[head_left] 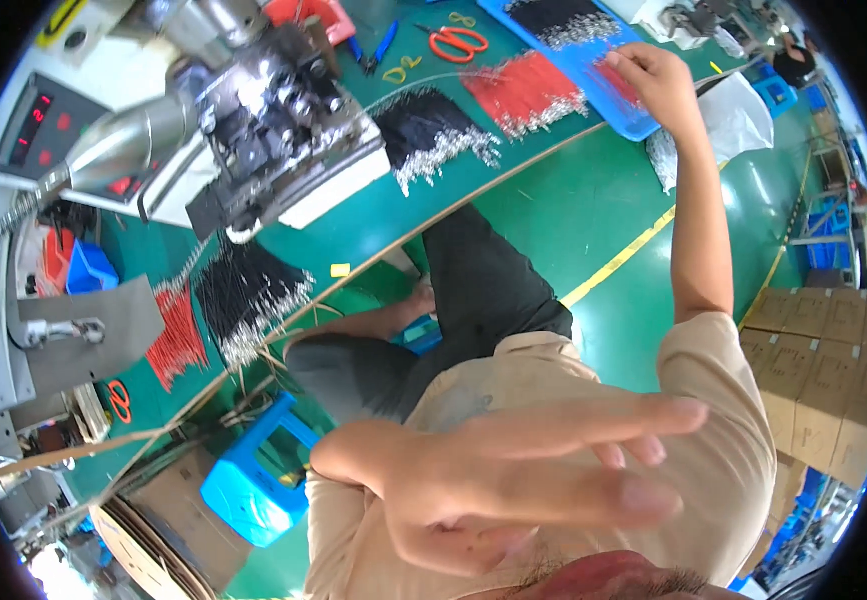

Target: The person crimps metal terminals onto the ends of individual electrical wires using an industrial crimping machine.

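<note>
My left hand [513, 480] is raised close to the camera, in front of my shirt. Its fingers are stretched out and apart, with nothing between them. My right arm reaches out to a blue tray [631, 122] at the far right of the bench. There my right hand [656, 85] has its fingers bent in at a bunch of red wires [616, 84]; its palm hides part of the grip. Black wires with silvery ends [563, 22] lie in the same tray. Beside the tray, on the bench, are a red wire bundle [525, 92] and a black wire bundle [431, 135].
A metal machine [273, 120] stands on the green bench, near a red digital display [38, 130]. More black wires [243, 290] and red wires [175, 335] lie to the left. Orange scissors [458, 43] and blue-handled cutters [378, 48] rest behind. A blue stool [258, 480] and cardboard boxes [803, 370] stand around me.
</note>
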The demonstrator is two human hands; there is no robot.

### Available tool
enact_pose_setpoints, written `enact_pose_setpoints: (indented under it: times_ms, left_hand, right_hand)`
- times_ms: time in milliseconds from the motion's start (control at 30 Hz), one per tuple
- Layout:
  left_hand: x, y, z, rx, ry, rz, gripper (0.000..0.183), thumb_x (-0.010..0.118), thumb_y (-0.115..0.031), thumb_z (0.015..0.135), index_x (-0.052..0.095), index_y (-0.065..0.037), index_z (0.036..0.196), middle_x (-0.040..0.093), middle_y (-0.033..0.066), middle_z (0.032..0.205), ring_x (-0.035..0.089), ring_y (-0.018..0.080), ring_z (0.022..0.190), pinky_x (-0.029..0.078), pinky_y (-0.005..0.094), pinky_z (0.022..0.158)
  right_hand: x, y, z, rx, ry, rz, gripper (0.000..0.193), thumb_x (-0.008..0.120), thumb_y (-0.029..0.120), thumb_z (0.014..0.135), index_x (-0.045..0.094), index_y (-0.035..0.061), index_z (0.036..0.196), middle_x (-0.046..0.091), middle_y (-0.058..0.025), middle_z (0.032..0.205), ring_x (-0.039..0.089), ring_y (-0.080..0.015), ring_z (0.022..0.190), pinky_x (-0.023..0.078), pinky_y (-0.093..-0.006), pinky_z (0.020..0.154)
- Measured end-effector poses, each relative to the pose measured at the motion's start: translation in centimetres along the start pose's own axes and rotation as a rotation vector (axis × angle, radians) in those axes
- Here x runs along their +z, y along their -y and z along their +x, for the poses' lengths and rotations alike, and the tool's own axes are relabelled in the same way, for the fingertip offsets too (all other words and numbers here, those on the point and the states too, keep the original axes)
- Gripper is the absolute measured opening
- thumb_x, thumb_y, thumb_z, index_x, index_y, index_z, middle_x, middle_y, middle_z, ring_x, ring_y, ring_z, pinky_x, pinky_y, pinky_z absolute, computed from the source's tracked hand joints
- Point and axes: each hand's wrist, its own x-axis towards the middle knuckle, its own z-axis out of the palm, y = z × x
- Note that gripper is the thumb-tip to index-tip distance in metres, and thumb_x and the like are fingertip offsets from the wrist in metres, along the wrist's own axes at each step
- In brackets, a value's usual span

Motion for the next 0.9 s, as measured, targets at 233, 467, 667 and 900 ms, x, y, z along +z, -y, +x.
enact_pose_setpoints:
  times_ms: [233, 467, 667, 900]
  left_hand:
    - [-1.5, 1.4, -2.3, -0.257, -0.020, 0.284, 0.049, 0.054, 0.007, 0.069, 0.056, 0.005, 0.117, 0.056, 0.0255, 0.117, 0.059, 0.0332, 0.106, 0.046, 0.0376, 0.089]
    - [-3.7, 2.0, -5.2, -0.495, -0.189, 0.513, 0.041, 0.055, 0.007, 0.071, 0.058, 0.005, 0.112, 0.062, 0.0154, 0.107, 0.060, 0.0272, 0.101, 0.047, 0.0349, 0.088]
    - [-4.2, 2.8, -7.2, -0.507, -0.462, 0.563, 0.035, 0.054, 0.008, 0.075, 0.060, 0.002, 0.109, 0.062, 0.0116, 0.103, 0.061, 0.0195, 0.094, 0.048, 0.0307, 0.084]
    - [-3.6, 2.5, -8.5, -0.460, -0.633, 0.592, 0.030, 0.054, 0.010, 0.077, 0.060, 0.002, 0.106, 0.063, 0.0100, 0.101, 0.061, 0.0174, 0.091, 0.050, 0.0290, 0.078]
  right_hand:
    - [2.1, -5.2, 0.9, -0.213, 0.138, -0.608, 0.031, 0.071, 0.028, 0.073, 0.063, 0.0078, 0.095, 0.064, -0.0140, 0.079, 0.062, -0.0323, 0.078, 0.047, -0.0412, 0.068]
    - [1.3, -7.2, 1.5, -0.160, 0.020, -0.618, 0.025, 0.071, 0.027, 0.074, 0.060, 0.0066, 0.084, 0.062, -0.0126, 0.071, 0.062, -0.0300, 0.070, 0.047, -0.0401, 0.062]
    - [2.9, -2.1, 0.1, -0.251, 0.056, -0.264, 0.016, 0.068, 0.020, 0.076, 0.064, 0.0048, 0.082, 0.062, -0.0124, 0.068, 0.060, -0.0275, 0.063, 0.046, -0.0368, 0.058]
    - [7.5, 0.8, 3.1, -0.374, 0.322, -0.426, 0.027, 0.069, 0.030, 0.074, 0.062, 0.0040, 0.072, 0.061, -0.0160, 0.067, 0.060, -0.0342, 0.069, 0.046, -0.0428, 0.063]
